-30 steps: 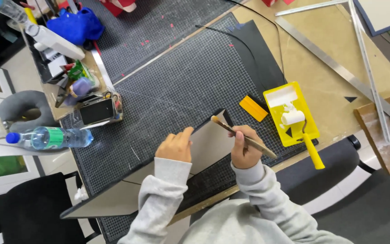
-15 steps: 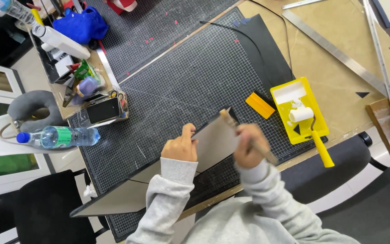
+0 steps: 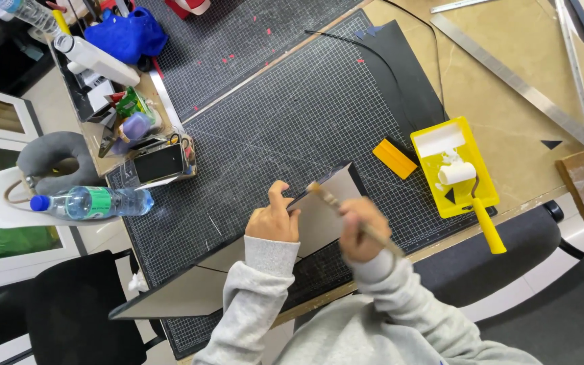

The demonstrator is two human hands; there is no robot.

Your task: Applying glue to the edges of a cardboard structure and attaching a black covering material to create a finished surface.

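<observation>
Left hand: my left hand [image 3: 273, 222] grips the near edge of a grey board [image 3: 319, 216], thumb up against its dark rim, fingers [image 3: 279, 191] curled on it.
Right hand: my right hand [image 3: 363, 228] is closed around a slim wooden brush [image 3: 346, 213], fingers wrapped tight on the handle.
Brush: it slants up to the left, its tip resting at the top edge of the board, just beside my left thumb.
Board: it lies tilted on the gridded cutting mat [image 3: 285, 122], at the near side of the desk [image 3: 508, 40], between my two hands.
Long panel: a larger pale panel [image 3: 190, 294] sticks out past the desk edge under my left sleeve.
To the right: a yellow tray [image 3: 464, 196] holds a small white roller [image 3: 455, 174] with a yellow handle; an orange scraper [image 3: 394, 158] lies just beside it.
To the left: a water bottle [image 3: 92, 203] lies on its side, near a phone [image 3: 160, 162] and a cluttered box.
Far side: a metal ruler [image 3: 508, 78] lies well apart from my hands.
</observation>
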